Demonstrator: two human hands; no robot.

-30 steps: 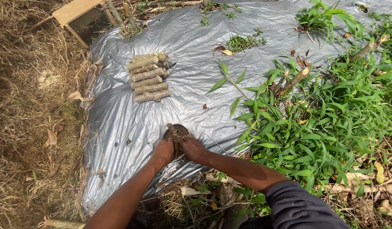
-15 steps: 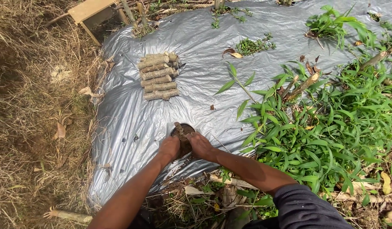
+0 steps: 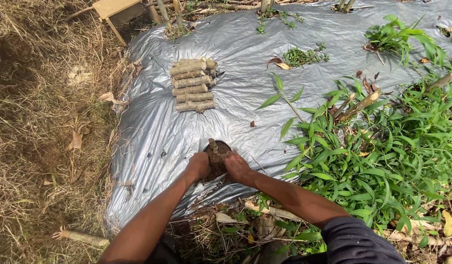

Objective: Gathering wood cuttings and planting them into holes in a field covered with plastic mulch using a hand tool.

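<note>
Both the left hand (image 3: 197,166) and right hand (image 3: 237,166), fingers curled, press brown soil around a short upright woody cutting (image 3: 214,145) in a hole in the silver plastic mulch sheet (image 3: 245,54); firming evenly keeps it upright, and beyond lies a row of cut stem pieces (image 3: 192,85).

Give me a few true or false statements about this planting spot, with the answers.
1. Both hands, left hand and right hand, press at a soil-filled hole in the plastic sheet. True.
2. A short stick stands in the hole. True.
3. The bundle of cut sticks lies on the dry grass. False: it lies on the sheet, beyond the hands.
4. Green weeds grow on the person's right. True.
5. The sheet is black. False: it is silvery grey.
6. The right hand holds a knife. False: no tool shows in either hand.
</note>
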